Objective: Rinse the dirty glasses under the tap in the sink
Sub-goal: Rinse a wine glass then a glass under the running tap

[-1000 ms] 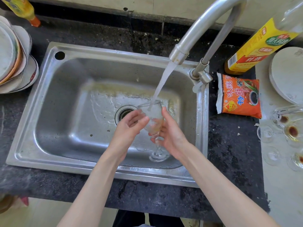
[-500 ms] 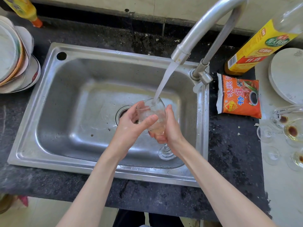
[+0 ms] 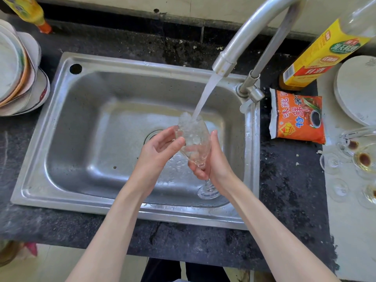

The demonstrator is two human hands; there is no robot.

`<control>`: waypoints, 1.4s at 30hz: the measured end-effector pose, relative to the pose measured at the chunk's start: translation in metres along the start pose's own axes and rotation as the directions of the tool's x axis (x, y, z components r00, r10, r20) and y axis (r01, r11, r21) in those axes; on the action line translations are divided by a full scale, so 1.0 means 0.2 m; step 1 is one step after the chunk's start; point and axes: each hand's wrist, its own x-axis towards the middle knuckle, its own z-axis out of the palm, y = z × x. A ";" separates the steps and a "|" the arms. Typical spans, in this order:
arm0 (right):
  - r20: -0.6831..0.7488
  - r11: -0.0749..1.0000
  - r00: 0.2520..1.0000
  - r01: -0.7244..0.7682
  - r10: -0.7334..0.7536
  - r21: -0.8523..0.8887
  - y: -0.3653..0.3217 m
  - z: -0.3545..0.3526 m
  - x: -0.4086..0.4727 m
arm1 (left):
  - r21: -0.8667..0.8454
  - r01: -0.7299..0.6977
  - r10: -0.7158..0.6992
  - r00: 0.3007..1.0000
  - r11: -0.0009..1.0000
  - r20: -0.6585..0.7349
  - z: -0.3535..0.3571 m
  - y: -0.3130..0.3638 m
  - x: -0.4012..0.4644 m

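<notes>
Steel sink [image 3: 61, 139]: hands [image 3: 213, 159] hold glass [image 3: 195, 137] mid-basin, under stream.

I see a clear stemmed glass [image 3: 194, 139] tilted under the tap [image 3: 240, 49] stream, over the steel sink [image 3: 81, 123]; stained glasses [image 3: 360, 157] wait right.
</notes>
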 end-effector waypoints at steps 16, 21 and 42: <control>-0.051 0.960 0.971 -0.224 0.235 0.166 -0.06 0.01 0.03 | 0.093 0.042 -0.039 0.999 0.995 -0.032 0.03 -0.03 0.07; -0.040 0.889 0.911 -0.389 0.410 0.243 -0.04 -0.03 0.01 | 0.203 0.190 -0.195 0.981 0.961 0.005 0.00 -0.13 0.06; -0.070 0.999 0.997 -0.014 0.012 -0.035 -0.11 0.06 0.05 | 0.150 -0.027 0.031 0.999 0.988 -0.027 0.06 0.03 0.11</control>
